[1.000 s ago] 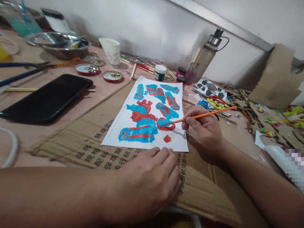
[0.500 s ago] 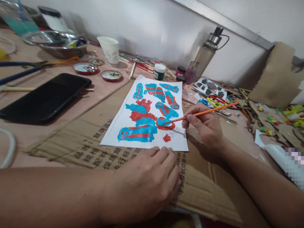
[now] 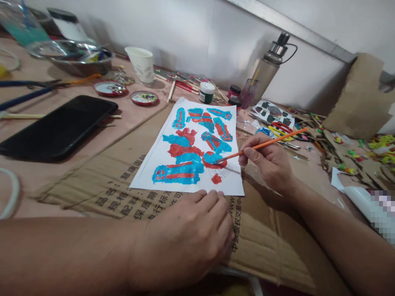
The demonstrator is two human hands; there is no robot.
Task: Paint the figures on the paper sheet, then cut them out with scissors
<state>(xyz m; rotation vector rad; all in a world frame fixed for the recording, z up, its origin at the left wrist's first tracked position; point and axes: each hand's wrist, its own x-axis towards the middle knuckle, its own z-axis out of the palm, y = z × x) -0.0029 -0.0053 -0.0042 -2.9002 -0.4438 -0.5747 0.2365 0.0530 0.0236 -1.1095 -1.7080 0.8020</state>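
A paintbrush (image 3: 271, 142) with an orange handle is pinched in my right hand (image 3: 269, 162). Its tip touches, or is just above, a blue and red painted shape near the lower right of a white sheet of paper (image 3: 148, 174). Several blue and red shapes cover the sheet, and thin drawn lines show beside a small red patch. My left hand (image 3: 193, 234) rests with curled, closed fingers at the sheet's near edge; its fingertips and anything under them are hidden. Beneath the paper lies a flattened cardboard piece (image 3: 101, 174) with printed characters.
To the left are a black phone (image 3: 58, 127), pliers (image 3: 33, 90), a metal bowl (image 3: 77, 68) and a paper cup (image 3: 141, 65). Paint jars (image 3: 206, 92) and a steel bottle (image 3: 270, 70) stand behind the sheet. Scissors (image 3: 282, 128) and cardboard scraps (image 3: 354, 160) lie right.
The brush tip has shifted slightly right along the lower right shape, and the handle's far end sits a little higher. My left hand has stayed in place.
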